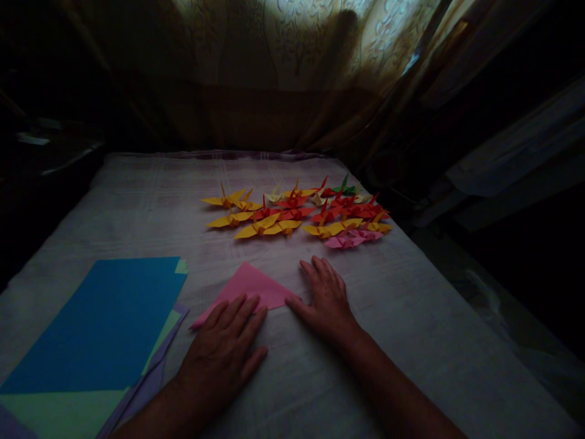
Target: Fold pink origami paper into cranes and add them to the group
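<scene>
A pink sheet of paper (249, 283), folded into a triangle, lies flat on the cloth-covered table with its peak pointing away from me. My left hand (223, 341) rests palm down over its near edge, fingers stretched out and covering part of the fold. At the triangle's right corner, the thumb of my right hand (324, 299) touches the paper. The other fingers of that hand are spread on the cloth beside it.
Several folded paper cranes (283, 227) in yellow, red, pink, white and green stand in rows farther back. A stack of coloured paper (100, 323), blue on top, lies at the left. A patterned curtain (292, 55) hangs behind the table (146, 183).
</scene>
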Available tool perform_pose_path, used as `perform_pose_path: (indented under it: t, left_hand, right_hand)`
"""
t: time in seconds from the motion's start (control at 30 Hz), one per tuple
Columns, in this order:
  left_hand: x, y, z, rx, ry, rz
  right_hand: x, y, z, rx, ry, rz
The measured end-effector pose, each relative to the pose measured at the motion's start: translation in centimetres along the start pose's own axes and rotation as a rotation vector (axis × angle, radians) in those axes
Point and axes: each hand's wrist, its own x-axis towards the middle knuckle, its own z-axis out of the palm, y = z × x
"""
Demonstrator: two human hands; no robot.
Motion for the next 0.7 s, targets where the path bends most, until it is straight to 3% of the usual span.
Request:
perform_pose_path:
  t: [0.33, 0.43, 0.53, 0.63, 0.7]
  left_hand:
    - [0.2, 0.0, -0.1, -0.017, -0.04, -0.004]
    - [0.2, 0.0, -0.1, -0.006, -0.059, -0.012]
    - [0.4, 0.2, -0.3, 0.017, -0.074, -0.017]
    - [0.5, 0.5, -0.5, 0.012, -0.091, -0.035]
    - [0.5, 0.7, -0.6, -0.014, -0.104, -0.058]
  right_hand:
    - [-0.1, 2.0, -0.2, 0.036, 0.019, -0.028]
    - [-0.1, 1.0, -0.4, 0.038, 0.11, -0.044]
    - [-0.1, -1.2, -0.5, 0.069, 0.191, -0.179]
    - [0.2, -3.0, -0.1, 0.102, 0.17, -0.315]
    - [0.4, -3.5, 0.4, 0.064, 0.125, -0.312]
